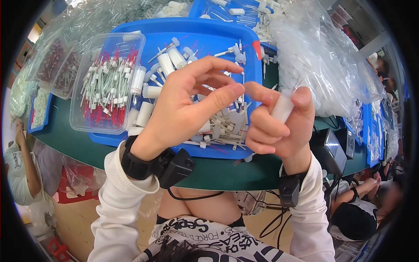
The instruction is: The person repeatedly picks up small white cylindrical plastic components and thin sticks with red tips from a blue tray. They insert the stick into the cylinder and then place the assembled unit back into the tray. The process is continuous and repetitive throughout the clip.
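In my right hand (281, 126) a small white plastic cylinder (283, 108) is gripped at a tilt between the curled fingers and the thumb. Thin, clear strands seem to stick out of its upper end, too fine to make out. My left hand (192, 102) hovers over a blue tray (205, 27), its thumb and forefinger curved and apart, with nothing visible between them. The two hands' fingertips come close to each other. Beneath them the tray holds white cylinders (165, 64), thin pale rods (222, 131) and small white plastic parts, partly hidden by my hands.
A clear plastic box (75, 105) of white-and-red wired pieces (109, 83) overlaps the tray's left side. A bulky clear bag (314, 65) of white parts lies to the right on the green table (218, 174). Black devices (329, 150) with cables stand at the right edge. Other people sit at both sides.
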The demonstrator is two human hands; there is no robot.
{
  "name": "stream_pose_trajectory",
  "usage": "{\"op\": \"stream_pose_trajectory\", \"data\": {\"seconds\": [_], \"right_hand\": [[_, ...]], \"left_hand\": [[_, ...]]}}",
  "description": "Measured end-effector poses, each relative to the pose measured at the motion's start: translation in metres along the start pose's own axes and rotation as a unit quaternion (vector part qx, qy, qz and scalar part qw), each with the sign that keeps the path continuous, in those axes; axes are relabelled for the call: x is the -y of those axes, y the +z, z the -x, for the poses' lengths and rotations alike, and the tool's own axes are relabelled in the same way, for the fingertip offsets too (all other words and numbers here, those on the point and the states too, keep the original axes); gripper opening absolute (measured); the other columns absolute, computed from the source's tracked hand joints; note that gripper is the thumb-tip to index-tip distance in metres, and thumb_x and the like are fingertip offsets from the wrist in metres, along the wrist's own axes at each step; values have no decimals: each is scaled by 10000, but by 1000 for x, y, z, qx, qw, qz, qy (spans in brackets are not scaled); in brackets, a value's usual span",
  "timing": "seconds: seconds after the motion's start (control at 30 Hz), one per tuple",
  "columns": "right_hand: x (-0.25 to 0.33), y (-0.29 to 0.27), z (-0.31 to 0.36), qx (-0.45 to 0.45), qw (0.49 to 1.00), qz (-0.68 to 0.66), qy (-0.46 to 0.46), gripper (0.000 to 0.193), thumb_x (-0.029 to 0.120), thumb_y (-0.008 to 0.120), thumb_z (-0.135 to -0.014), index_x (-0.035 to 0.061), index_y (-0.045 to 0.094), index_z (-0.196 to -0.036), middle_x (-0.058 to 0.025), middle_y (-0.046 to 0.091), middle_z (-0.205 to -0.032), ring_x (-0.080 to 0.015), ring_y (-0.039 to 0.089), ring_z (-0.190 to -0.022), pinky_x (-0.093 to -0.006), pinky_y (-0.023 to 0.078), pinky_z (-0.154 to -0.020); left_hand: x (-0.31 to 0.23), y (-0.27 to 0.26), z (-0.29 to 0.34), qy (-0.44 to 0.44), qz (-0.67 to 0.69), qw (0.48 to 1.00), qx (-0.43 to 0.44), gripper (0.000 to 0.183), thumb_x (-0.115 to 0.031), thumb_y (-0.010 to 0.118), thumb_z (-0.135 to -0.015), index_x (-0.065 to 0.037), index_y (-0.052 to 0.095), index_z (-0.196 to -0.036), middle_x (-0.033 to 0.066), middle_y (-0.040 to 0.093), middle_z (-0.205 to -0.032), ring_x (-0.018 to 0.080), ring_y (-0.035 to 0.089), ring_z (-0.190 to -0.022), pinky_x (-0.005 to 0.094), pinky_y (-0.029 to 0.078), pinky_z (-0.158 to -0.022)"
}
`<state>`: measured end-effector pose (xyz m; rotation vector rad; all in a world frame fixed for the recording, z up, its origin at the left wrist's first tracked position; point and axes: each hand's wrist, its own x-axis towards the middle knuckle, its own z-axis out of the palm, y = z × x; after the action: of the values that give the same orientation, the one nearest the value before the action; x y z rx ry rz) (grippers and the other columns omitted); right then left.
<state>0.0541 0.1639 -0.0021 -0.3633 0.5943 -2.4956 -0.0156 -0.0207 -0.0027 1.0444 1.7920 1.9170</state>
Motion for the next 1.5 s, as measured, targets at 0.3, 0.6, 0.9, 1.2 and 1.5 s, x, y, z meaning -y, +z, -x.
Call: {"op": "stream_pose_trajectory", "data": {"seconds": [0.3, 0.6, 0.9, 1.2, 1.5], "right_hand": [[-9, 4, 1, -130, 974, 187, -18, 587, 614, 286, -901, 74, 468, -765, -92, 530, -683, -91, 307, -404, -205, 274, -359], [-26, 25, -13, -252, 934, 241, -78, 831, 750, 144, -816, 35, 454, -1105, -51, 492, -926, -133, 463, -758, -258, 348, -577], [-13, 21, -8, -171, 951, 254, 48, 789, 691, 137, -861, 10, 532, -919, -125, 576, -674, -193, 539, -505, -265, 435, -473], [-22, 18, -6, -182, 951, 248, 30, 590, 517, 267, -920, 12, 537, -779, -97, 494, -586, -218, 495, -390, -285, 363, -308], [-25, 15, -6, -213, 947, 225, 80, 529, 486, 335, -864, 61, 460, -575, -17, 372, -464, -114, 304, -346, -246, 199, -327]], "left_hand": [[1, -1, 0, -6, -22, 1000, -4, 284, -122, 588, -861, 21, 560, -1105, 99, 626, -948, 139, 586, -910, 270, 457, -798], [5, 7, 2, 176, -215, 960, 17, 449, -107, 771, -639, -94, 619, -1061, 107, 499, -1208, 202, 532, -1041, 317, 421, -869], [-8, 7, 6, -104, 215, 964, 118, 273, -85, 527, -895, 50, 505, -1132, 84, 526, -984, 171, 649, -697, 276, 531, -639], [-3, 9, 8, -106, 201, 957, 178, 394, -203, 469, -943, 33, 389, -1247, 71, 551, -943, 165, 605, -851, 291, 486, -746], [13, 6, -1, 128, -138, 961, 204, 401, -188, 473, -882, 36, 495, -1213, 189, 395, -1341, 301, 391, -1209, 394, 245, -1031]]}}
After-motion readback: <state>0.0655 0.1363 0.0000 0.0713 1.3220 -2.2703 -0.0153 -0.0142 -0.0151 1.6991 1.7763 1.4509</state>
